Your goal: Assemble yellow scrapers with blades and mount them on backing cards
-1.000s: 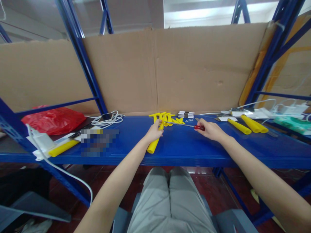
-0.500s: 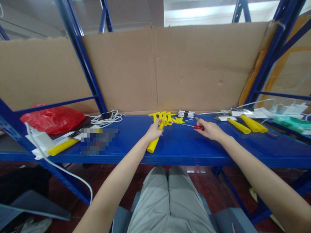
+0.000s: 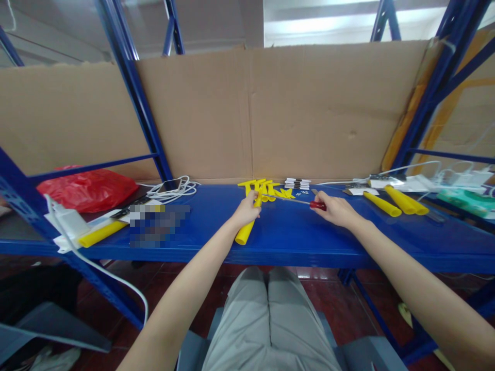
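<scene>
My left hand [image 3: 248, 208] is closed round a yellow plastic tube [image 3: 244, 234] that slants over the blue shelf, its wide round end towards me. In my right hand [image 3: 331, 207] is a screwdriver [image 3: 317, 205] with a red handle. Its long thin shaft points left, and the tip reaches the upper part of the tube by my left fingers; exactly where it touches is too small to tell. Just beyond my left hand lie several yellow T-shaped pieces [image 3: 270, 188] and small yellow parts [image 3: 286, 193]. Beside them sits a stack of white and black pieces [image 3: 297, 183].
A red plastic bag [image 3: 87, 189], a coiled white cable [image 3: 176, 189] and a yellow tube [image 3: 102, 234] lie to the left. More yellow tubes [image 3: 402, 200] and white strips are at the right. Cardboard [image 3: 309, 108] stands behind the blue shelf [image 3: 305, 232], between blue posts [image 3: 143, 98].
The whole view has shifted slightly. Both hands keep their hold on the tube and the screwdriver, with hardly any movement between them.
</scene>
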The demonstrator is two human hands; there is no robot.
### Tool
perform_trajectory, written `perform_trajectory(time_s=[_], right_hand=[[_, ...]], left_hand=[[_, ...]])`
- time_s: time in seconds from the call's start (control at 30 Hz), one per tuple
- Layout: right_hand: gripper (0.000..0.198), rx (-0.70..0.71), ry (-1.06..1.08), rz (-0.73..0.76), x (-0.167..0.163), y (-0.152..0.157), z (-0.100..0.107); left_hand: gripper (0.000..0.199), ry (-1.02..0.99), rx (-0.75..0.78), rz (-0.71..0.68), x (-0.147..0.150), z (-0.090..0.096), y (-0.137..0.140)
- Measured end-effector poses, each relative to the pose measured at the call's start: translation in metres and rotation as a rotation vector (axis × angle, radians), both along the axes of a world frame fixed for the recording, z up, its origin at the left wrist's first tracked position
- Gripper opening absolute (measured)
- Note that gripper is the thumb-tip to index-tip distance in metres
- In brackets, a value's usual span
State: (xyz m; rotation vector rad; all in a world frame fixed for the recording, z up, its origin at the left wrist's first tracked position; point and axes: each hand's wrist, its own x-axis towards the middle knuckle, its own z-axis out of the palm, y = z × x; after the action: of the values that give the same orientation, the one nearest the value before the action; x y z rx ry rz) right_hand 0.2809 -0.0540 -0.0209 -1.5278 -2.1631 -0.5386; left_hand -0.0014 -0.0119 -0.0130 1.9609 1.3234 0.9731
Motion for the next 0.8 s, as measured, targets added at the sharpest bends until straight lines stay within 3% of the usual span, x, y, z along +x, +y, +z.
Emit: perform_trajectory(time_s=[0.2,0.5,0.8], right_hand=[[0.023,-0.009,-0.043,0.052,-0.0021,-0.0024,0.0020],[0.015,0.001,-0.027,-0.018,-0.0016,-0.0029,0.0028],[0.018,0.006,0.023,0.039,-0.0006,-0.0019,0.0020]], left_hand=[[0.047,-0.002,-0.004,0.006,0.0003,0.0016,-0.0015],[0.045,-0.012,-0.010,-0.018,0.0000,-0.0017,0.0028],[0.048,-0.008,-0.011,0.003,0.0010,0.0017,-0.0011]])
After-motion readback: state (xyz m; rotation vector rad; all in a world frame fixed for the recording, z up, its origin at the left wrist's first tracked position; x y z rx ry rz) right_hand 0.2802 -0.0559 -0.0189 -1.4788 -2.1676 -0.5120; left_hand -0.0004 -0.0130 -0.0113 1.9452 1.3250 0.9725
